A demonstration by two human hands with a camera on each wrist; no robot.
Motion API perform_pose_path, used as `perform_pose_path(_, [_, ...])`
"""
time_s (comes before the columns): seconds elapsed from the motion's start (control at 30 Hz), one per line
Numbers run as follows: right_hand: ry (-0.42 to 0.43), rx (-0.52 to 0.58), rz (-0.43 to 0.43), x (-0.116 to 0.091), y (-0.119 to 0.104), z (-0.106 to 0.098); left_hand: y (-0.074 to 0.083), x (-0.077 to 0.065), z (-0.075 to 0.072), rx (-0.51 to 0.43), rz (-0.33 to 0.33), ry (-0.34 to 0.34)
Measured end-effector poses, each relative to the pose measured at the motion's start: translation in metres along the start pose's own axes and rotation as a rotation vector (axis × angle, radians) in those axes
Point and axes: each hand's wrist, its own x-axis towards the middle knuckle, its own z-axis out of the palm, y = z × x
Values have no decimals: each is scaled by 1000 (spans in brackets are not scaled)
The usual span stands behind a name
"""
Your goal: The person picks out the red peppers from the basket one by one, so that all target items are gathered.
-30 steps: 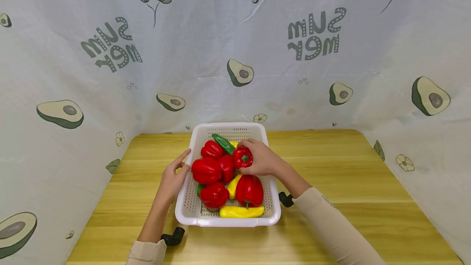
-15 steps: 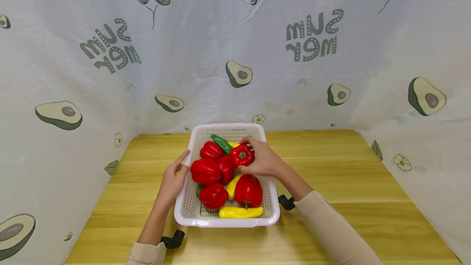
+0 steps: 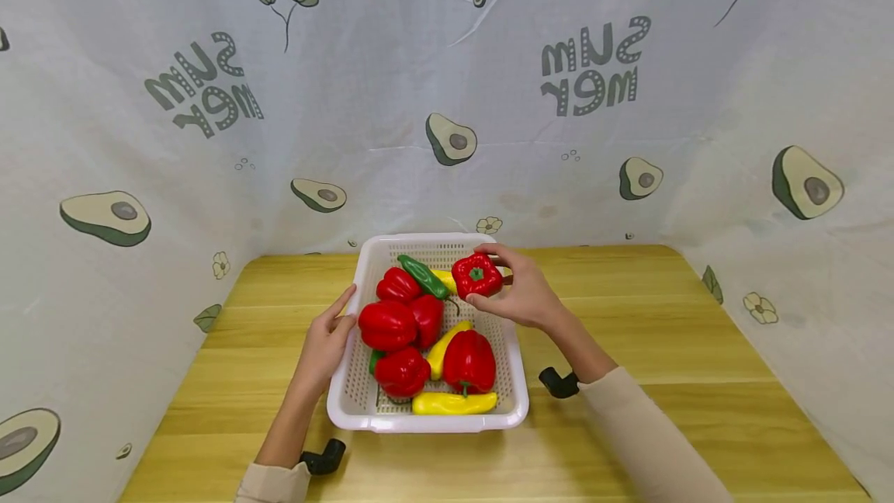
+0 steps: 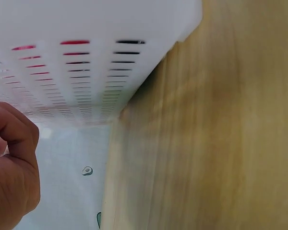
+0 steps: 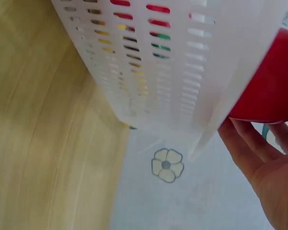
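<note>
Yellowish wood-grain surface [image 3: 628, 317] carries the white perforated plastic basket [image 3: 447, 424]. My L hand [image 3: 328, 344] touches its L rim; can't tell if it's gripping, but I'd use it to steady the basket. R hand [image 3: 524, 289] grips the shiny, blocky red bell pepper [image 3: 483, 286], thumb on the near side, fingers on the far. Pepper's L of the palm, over the basket's far R part. Looks like a lift: I'd squeeze just enough w/ those smooth sides, raise til its base clears the R rim, w/o tugging the short green stem [image 3: 477, 273].
</note>
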Motion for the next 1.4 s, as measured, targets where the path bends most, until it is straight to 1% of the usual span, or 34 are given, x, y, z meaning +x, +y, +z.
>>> perform_pose_path(0.2, [73,16,43,-7,8,-15,0,-1,0,-24,-6,-13])
perform_pose_path(0.37, [151,9,112,-14,18,-31,0,-1,1,-36,-8,-19])
perform_pose_path(0.5, [196,31,184,-17,33,-43,0,-1,1,-44,-11,-9])
perform_pose_path(0.6, [218,52,216,-20,45,-48,0,-1,0,-45,-11,-8])
perform_pose_path(0.8, [224,42,294,-27,69,-45,-1,-2,0,-55,-4,-15])
perform_pose_path(0.9, [223,54,337,-30,80,-43,-1,-1,0,-62,-6,-17])
perform_pose_path(1.03, [223,80,373,-32,93,-42,-1,-1,1,-64,-6,-13])
perform_pose_path(1.13, [216,84,393,-33,99,-42,-1,-1,1,-62,-5,-9])
perform_pose_path(1.4, [180,69,465,-35,107,-38,-3,1,0,-75,-25,-19])
